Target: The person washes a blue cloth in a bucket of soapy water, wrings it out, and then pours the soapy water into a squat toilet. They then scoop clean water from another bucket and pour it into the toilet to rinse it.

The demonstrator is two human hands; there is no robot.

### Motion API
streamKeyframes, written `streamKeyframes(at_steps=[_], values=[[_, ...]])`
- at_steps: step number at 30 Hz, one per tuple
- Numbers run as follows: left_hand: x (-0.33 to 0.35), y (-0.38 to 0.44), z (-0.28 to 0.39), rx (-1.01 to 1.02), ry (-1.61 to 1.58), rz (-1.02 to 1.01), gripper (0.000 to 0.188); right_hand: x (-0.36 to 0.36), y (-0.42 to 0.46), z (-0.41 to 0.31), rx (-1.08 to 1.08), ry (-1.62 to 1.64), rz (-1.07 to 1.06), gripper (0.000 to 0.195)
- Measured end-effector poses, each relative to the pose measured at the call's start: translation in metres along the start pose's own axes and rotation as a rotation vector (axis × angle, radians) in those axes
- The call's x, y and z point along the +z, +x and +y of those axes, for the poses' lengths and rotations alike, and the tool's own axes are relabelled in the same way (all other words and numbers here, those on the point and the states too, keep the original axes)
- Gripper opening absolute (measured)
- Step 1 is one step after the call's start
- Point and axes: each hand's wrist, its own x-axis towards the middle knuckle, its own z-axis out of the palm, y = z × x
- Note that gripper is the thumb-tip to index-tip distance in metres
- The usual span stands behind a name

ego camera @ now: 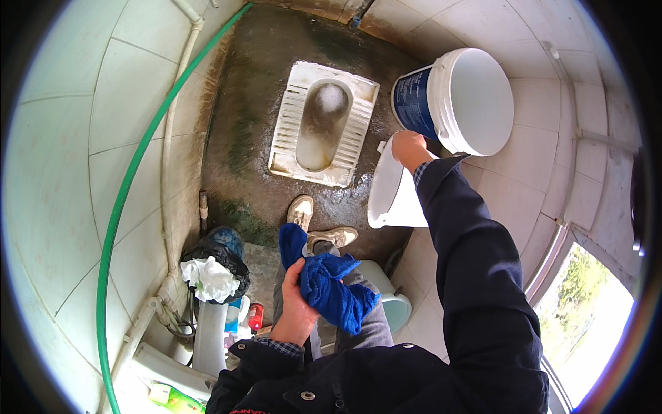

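A crumpled blue cloth is gripped in my left hand, with one end sticking up past the thumb and the rest draped to the right. My right hand reaches out at the right and holds the rim of a white plastic bucket, whose mouth faces left. My sleeve covers part of that bucket. Just beyond it, a larger white bucket with a blue printed label is tilted, its wide mouth turned to the right.
A white ceramic squat toilet with foam in its bowl is set in the wet dark floor. A green hose runs along the left wall. Near my legs are a black bag with crumpled paper, a red bottle and a pale green bucket.
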Motion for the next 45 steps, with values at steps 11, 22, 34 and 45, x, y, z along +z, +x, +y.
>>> streamKeyframes(at_steps=[11,22,34,45], values=[[0.0,0.008,-0.012,0.007,0.158,0.009,0.041,0.086,-0.092,0.055,0.377,0.621,-0.085,0.04],[0.053,-0.012,-0.048,0.188,0.514,-0.011,0.035,0.135,-0.26,0.039,0.881,1.757,0.149,0.042],[0.092,-0.006,-0.104,0.005,1.068,0.162,0.044,0.123,-0.373,0.07,0.927,2.04,0.452,0.033],[0.152,0.003,-0.155,-0.102,1.671,-0.108,0.051,0.138,-0.413,0.077,1.15,2.316,0.46,0.037]])
